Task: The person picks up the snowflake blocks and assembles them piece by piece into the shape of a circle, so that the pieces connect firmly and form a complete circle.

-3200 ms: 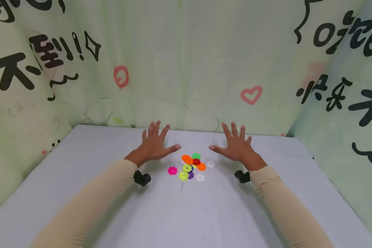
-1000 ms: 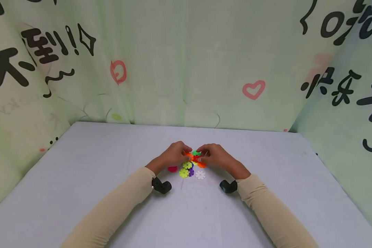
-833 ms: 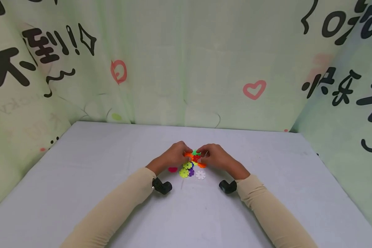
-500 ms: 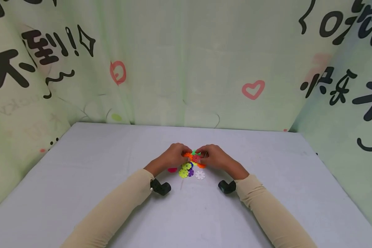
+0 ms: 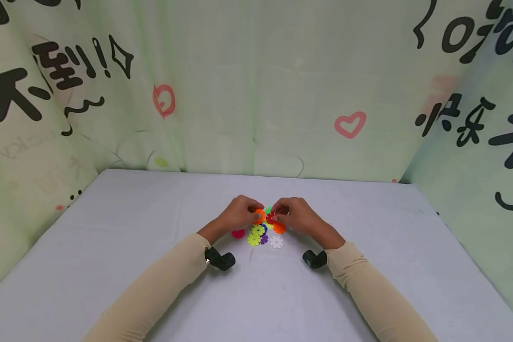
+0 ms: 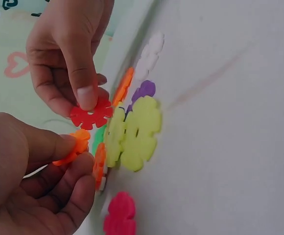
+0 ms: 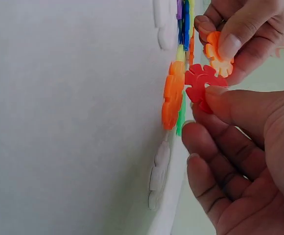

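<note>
My left hand (image 5: 238,213) pinches an orange notched, flower-shaped plastic disc (image 6: 81,140) between thumb and fingers. Facing it, my right hand (image 5: 297,213) holds a red disc (image 7: 197,82) of the same kind by its edge. The two discs are raised over the pile, their edges close together in both wrist views. Beneath them lie yellow-green discs (image 6: 141,134), a purple disc (image 6: 144,90), a green disc (image 7: 180,115) partly covered, and another orange disc (image 7: 173,95). A pink disc (image 5: 238,233) lies left of the pile, partly behind my left hand in the head view.
White discs lie at the pile's right side, one white disc (image 5: 276,242) toward me and another white disc (image 7: 157,171) by my right hand. A white cloth covers the table (image 5: 256,294). A pale green printed curtain (image 5: 256,95) encloses the back and sides.
Both hands, earlier spread flat on either side of the pile, have come together over it and picked up the orange and red discs. In the last half second the discs have tilted and parted slightly.
</note>
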Demonstrator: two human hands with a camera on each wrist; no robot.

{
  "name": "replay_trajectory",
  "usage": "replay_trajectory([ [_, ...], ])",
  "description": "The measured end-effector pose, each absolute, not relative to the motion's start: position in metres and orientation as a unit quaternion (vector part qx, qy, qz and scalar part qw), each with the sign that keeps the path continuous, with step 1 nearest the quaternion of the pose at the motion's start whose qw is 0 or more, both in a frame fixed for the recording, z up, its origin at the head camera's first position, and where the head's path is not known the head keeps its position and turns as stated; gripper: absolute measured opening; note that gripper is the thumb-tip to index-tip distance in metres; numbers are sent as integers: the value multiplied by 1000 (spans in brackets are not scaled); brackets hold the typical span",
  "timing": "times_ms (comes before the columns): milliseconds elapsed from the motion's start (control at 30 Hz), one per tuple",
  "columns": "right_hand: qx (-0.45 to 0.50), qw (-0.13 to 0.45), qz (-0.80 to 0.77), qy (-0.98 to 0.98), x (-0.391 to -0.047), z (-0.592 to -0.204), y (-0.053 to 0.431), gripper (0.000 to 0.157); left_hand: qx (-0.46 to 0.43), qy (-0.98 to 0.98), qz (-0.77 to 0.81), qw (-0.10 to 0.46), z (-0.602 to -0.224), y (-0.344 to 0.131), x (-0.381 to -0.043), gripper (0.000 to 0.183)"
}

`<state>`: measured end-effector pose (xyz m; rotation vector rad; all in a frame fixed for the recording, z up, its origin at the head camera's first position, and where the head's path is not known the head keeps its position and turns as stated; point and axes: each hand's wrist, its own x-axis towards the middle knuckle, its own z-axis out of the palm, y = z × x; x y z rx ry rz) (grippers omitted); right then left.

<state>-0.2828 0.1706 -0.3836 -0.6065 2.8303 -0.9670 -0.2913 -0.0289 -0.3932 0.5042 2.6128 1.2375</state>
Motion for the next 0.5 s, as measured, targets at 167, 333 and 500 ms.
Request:
replay_trajectory([
  [167,-203,26,-332,921,-282,-383,171,9,142,860,476,116,-390,-34,-291,32],
  [333,-211,1,-356,910,-281,-382,171,8,113,828,531,138,-389,-41,-292,32],
  [500,-218,-16,-376,901,-282,-382,169,8,86,818,546,161,-386,-44,-292,31],
])
